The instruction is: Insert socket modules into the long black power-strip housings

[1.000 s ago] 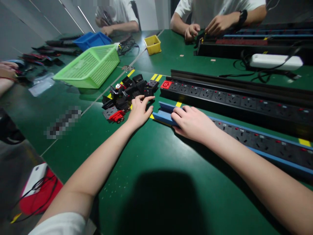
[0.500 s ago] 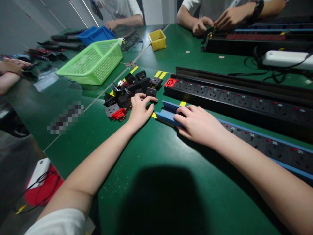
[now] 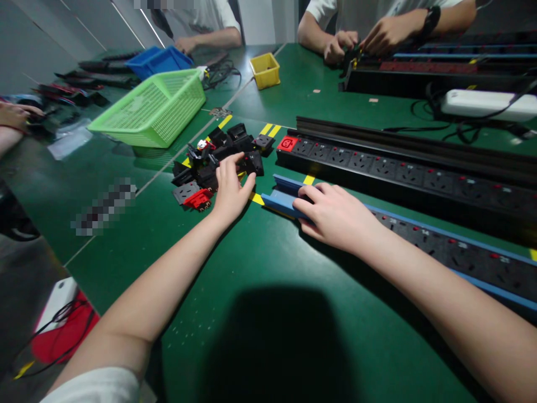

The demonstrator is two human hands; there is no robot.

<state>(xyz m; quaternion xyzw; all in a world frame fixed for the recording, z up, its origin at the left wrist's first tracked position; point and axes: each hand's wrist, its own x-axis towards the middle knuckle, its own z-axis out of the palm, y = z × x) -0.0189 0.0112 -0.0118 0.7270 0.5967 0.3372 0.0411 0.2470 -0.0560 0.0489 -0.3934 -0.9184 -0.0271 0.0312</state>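
Observation:
My left hand [image 3: 231,187] is at the near edge of a jumbled pile of socket modules, its thumb and index finger spread. A black socket module [image 3: 254,163] lies beside the fingertips; whether they touch it I cannot tell. In the same pile are a grey-faced socket module [image 3: 185,192] and a red module [image 3: 198,198]. My right hand [image 3: 338,215] is wrapped over a blue metal channel [image 3: 279,201], fingers curled onto its walls near the open left end. Black sockets [image 3: 436,238] fill the channel to the right of that hand.
Behind the blue channel lies a black power strip [image 3: 373,162] with a red end socket [image 3: 287,144]. A green basket [image 3: 146,112], a yellow bin [image 3: 265,71] and a blue bin [image 3: 159,61] stand farther back. Co-workers' hands [image 3: 386,33] work across the green table [image 3: 251,257].
My left hand has drawn slightly left over the pile, and the black module beside its fingers now sits tilted. My right hand stays on the blue channel. The view has shifted slightly.

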